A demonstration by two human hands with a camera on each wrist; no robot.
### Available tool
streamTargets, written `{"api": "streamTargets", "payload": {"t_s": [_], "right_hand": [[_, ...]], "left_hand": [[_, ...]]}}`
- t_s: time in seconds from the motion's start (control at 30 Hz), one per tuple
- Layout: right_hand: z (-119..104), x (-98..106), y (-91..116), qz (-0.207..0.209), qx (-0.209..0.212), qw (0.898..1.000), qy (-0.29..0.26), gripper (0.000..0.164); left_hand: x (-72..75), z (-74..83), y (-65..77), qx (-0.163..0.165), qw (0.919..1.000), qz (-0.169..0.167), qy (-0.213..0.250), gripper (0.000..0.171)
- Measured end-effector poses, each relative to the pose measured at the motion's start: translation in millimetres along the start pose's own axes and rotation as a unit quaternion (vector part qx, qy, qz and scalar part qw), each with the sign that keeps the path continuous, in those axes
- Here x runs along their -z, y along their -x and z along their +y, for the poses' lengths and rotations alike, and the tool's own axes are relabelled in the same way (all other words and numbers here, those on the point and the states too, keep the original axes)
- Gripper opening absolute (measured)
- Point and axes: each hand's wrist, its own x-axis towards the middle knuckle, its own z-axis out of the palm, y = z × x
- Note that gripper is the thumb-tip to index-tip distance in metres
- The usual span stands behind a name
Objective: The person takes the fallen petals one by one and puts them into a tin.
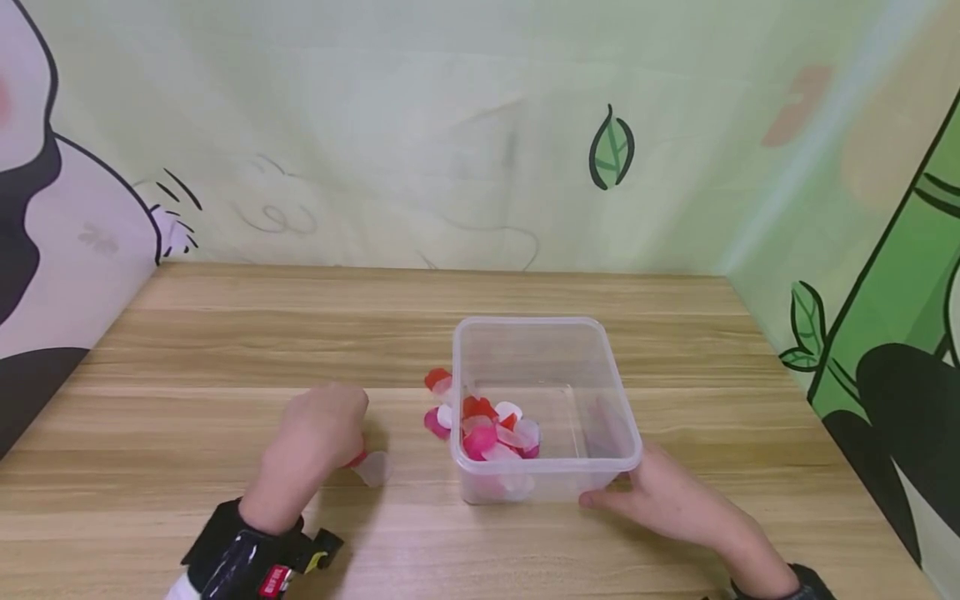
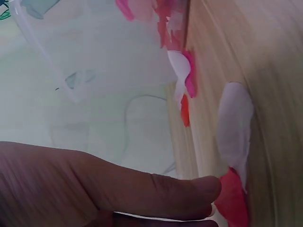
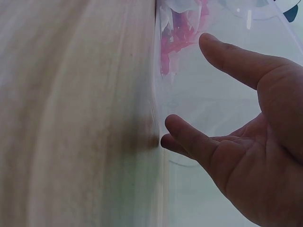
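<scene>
My left hand (image 1: 318,430) is low over the table, left of a clear plastic box (image 1: 546,466). Its fingers are curled, and the thumb and a finger pinch the edge of a red petal (image 2: 233,201). A pale petal (image 2: 235,120) overlaps that red one on the wood. At the box's near right corner, my right hand (image 1: 671,500) rests with its fingers extended and thumb spread apart; the fingers are partly hidden behind the box in the head view. Several red, pink and white petals (image 1: 480,439) are heaped in the box's left side.
Just outside the box's left wall, a red petal (image 1: 437,380) and a magenta petal (image 1: 435,423) lie beside paler ones. The wooden table (image 1: 300,333) meets a printed cloth backdrop (image 1: 375,150) at the back and sides.
</scene>
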Motion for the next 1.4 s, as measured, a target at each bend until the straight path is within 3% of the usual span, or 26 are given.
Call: {"api": "streamTargets", "payload": {"t_s": [0.3,0.53,0.7,0.77,0.87,1.0,1.13,1.4], "right_hand": [[0.3,-0.5,1.0,0.000,-0.001,1.000,-0.001,0.088],[-0.8,0.2,0.6,0.000,0.002,1.000,-0.002,0.079],[-0.9,-0.1,0.8,-0.001,0.001,1.000,-0.003,0.085],[-1.1,-0.1,0.9,-0.002,0.000,1.000,-0.002,0.085],[-1.0,-0.2,0.8,-0.002,-0.002,1.000,0.000,0.084],[-0.1,0.2,0.2,0.000,-0.002,1.000,0.007,0.082],[0.3,0.6,-0.2,0.001,-0.005,1.000,0.009,0.078],[0.5,0.1,0.7,0.001,0.004,1.000,0.015,0.087]], "left_hand": [[-10.7,-2.7,-8.3,0.003,0.9999,0.008,-0.012,0.017],[-7.9,-3.2,-9.9,0.007,0.9998,0.018,-0.003,0.017],[-1.0,-3.4,-8.0,0.009,0.9996,0.023,0.015,0.016],[3.2,-3.0,-6.3,0.005,0.9990,0.038,0.023,0.017],[8.0,-2.0,-4.3,-0.009,0.9951,0.088,0.046,0.017],[11.9,3.1,-4.3,-0.035,0.9794,0.172,0.100,0.009],[14.9,12.0,-4.3,-0.065,0.9566,0.246,0.142,0.007],[20.0,33.5,4.4,-0.174,0.8876,0.389,0.175,0.013]]}}
